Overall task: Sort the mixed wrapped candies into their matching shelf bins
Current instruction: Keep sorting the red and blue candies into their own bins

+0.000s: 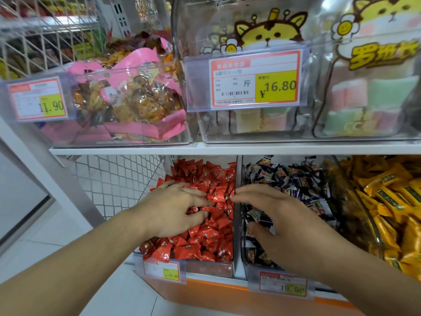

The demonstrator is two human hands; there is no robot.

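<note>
Left hand: the left hand (pixel 175 207) lies palm down, left of centre in the frame, fingers spread apart and resting on the red candies (pixel 205 242); it grips nothing that I can see.
Right hand: the right hand (pixel 280 215) hovers just right of centre, fingers loosely curved and apart over the dark candies (pixel 293 179), fingertips at the divider (pixel 237 224); whether it pinches a piece I cannot tell.
Red bin: the lower centre bin (pixel 205 269) is heaped with red wrapped candies; its tag reads 24.90.
Dark bin: next on the right, black-and-white wrappers; tag 19.90.
Lower right: yellow packets (pixel 391 201) fill the next bin.
Upper left: a clear bin of pink-wrapped snacks (pixel 127 96), tag 11.90.
Upper centre: the price tag (pixel 255 79) reads 16.80, on a clear bin with a cartoon cat.
Upper right: pastel blocks (pixel 364 99) behind clear plastic.
</note>
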